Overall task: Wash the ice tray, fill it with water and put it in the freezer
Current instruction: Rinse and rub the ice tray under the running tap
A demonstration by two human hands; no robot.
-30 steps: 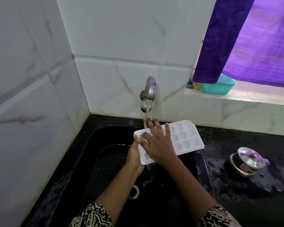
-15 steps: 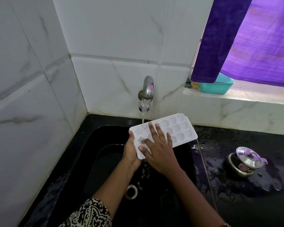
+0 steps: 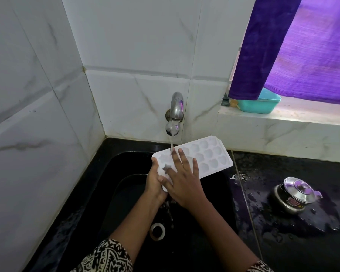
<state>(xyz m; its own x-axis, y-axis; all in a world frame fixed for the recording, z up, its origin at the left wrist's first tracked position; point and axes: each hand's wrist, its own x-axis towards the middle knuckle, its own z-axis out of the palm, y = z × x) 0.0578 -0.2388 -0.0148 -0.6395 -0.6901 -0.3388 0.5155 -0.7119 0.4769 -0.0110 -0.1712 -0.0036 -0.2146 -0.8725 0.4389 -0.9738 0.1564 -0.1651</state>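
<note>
A white ice tray point(image 3: 208, 156) is held tilted over the black sink point(image 3: 126, 185), under the wall tap point(image 3: 176, 112). A thin stream of water falls from the tap onto the tray's left part. My left hand point(image 3: 154, 183) grips the tray's near left end. With fingers spread straight, my right hand point(image 3: 182, 179) lies flat on top of the tray's compartments, covering its left half. The tray's right half shows several rounded cells.
The sink drain point(image 3: 157, 230) lies below my forearms. A steel pot with a lid point(image 3: 294, 195) stands on the wet black counter at right. A teal tub point(image 3: 263, 104) sits on the window ledge under a purple curtain point(image 3: 294, 46). Tiled walls close the left and back.
My right hand has slid slightly over the tray's cells while water keeps running. The tray and left hand stay in nearly the same place under the tap.
</note>
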